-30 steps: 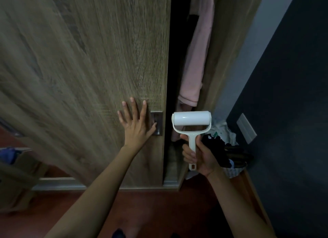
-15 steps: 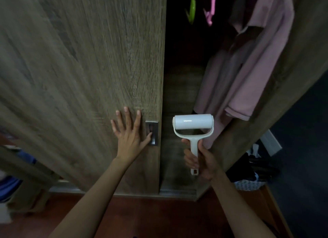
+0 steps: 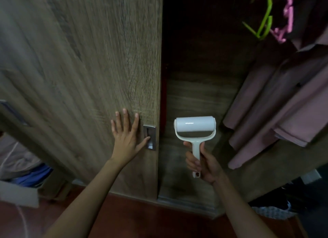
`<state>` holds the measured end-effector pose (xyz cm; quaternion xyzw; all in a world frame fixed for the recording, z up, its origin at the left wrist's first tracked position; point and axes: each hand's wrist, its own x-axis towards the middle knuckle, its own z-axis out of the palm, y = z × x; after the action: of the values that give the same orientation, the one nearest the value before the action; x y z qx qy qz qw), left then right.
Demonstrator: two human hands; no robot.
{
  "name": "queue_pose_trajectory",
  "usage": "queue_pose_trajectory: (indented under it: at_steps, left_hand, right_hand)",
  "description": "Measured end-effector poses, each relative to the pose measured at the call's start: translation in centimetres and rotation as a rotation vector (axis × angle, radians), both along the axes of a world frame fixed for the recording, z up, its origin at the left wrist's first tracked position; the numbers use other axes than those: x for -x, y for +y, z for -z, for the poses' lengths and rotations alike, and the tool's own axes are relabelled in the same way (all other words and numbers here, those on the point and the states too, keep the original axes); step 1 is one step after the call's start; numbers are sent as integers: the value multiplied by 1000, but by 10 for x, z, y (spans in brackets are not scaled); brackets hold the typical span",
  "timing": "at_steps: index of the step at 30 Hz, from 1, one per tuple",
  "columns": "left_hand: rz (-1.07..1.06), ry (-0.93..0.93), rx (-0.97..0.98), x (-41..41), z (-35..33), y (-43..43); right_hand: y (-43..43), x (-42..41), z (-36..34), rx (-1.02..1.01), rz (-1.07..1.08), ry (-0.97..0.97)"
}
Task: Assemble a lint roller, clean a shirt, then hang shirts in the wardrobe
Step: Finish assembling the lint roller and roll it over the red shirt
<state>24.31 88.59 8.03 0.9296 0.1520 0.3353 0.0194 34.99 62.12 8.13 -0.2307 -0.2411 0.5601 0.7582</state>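
Your right hand (image 3: pixel 204 164) fingers (image 3: pixel 192 162) are clamped on the lint roller (image 3: pixel 195 129) handle, centre frame. Left hand (image 3: pixel 126 140) fingers are spread flat on the wardrobe door (image 3: pixel 88 69), thumb in its metal pull (image 3: pixel 150 137). Pink shirt (image 3: pixel 284 104) hangs at right.

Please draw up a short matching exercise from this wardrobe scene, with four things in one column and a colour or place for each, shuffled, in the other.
Things
1. lint roller
2. hanging shirt
3. empty hanger
4. metal door handle

Descriptions
A. green, at the top right of the open wardrobe
B. recessed in the sliding door, under the left hand's thumb
C. white, held upright by its stem in the right hand
D. dusty pink, at the right side of the wardrobe

Pairs: 1-C, 2-D, 3-A, 4-B
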Motion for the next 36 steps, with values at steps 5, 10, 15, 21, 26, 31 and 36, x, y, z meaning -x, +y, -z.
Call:
queue_pose_trajectory:
  at_steps: [5,10,15,21,26,31,36]
  left_hand:
    - [-45,7,68,18,-5,19]
    - [-61,-5,111,29,-7,36]
    - [-91,-20,157,37,-6,51]
    - [-92,1,164,44,-8,70]
    - [-96,8,170,50,-10,77]
    - [-92,15,136,49,-8,80]
    - [-107,35,134,50,-10,80]
  right_hand:
    - [29,-1,-4,-3,-76,-23]
    - [44,1,-5,-16,-128,-10]
    - [50,3,-3,-74,-163,49]
    - [49,4,1,-69,-171,64]
    - [50,4,-2,-71,-184,93]
    - [50,5,-11,-65,-178,94]
    - [48,3,-17,-54,-166,92]
